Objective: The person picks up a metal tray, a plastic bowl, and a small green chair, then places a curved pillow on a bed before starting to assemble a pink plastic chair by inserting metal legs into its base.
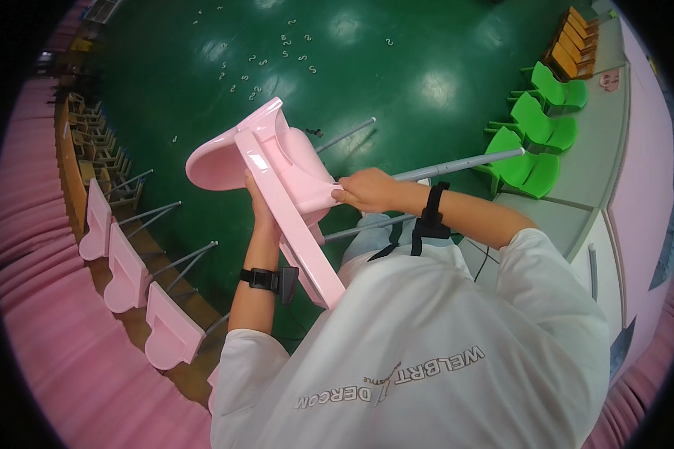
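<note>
Gripping a pink chair [277, 168] over the green floor [397, 75], both hands are closed: left [260, 213] underneath, right [367, 191] at its seat edge.

pink plastic chair [277, 168], upturned, seemingly held aloft

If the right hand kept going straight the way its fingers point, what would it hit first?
The right hand points left, its fingers already pressed on the pink chair. So the chair comes first; depth beyond it is unclear.

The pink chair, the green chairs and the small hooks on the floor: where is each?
pink chair [277, 161], head view, underside of its seat.
green chairs [535, 168], head view, seat of the nearest one.
hooks [256, 88], head view, one pale hook among the scatter.
</note>
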The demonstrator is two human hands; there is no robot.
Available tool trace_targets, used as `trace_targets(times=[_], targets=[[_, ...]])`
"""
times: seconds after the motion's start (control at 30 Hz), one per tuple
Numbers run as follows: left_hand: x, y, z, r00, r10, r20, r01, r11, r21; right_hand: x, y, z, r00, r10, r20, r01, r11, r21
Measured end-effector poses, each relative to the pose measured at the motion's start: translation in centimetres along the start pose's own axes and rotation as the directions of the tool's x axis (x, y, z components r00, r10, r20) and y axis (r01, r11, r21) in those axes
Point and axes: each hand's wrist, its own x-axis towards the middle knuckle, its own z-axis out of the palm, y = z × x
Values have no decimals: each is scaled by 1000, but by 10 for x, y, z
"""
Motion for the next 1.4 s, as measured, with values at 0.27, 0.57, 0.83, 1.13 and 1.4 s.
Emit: trace_targets(times=[0.27, 0.57, 0.83, 1.13, 1.4], targets=[[14, -1, -12, 997, -12, 83, 16, 999, -48, -7, -5, 19, 945, -68, -320, 20, 989, -150], [57, 29, -31, 970, -172, 173, 205, 960, -189, -14, -16, 30, 998, -52, -42, 50, 998, -39], [53, 11, -14, 948, -211, 236, 259, 947, -191, -20, -2, 45, 974, 5, 226, -58, 973, 225], [78, 17, 24, 869, -239, 433, 245, 969, 43, -31, 20, 76, 884, 150, 444, -330, 871, 364], [72, 2, 67, 804, -385, 453, 335, 923, 189, -75, 53, 100, 801, 81, 594, -552, 484, 679]])
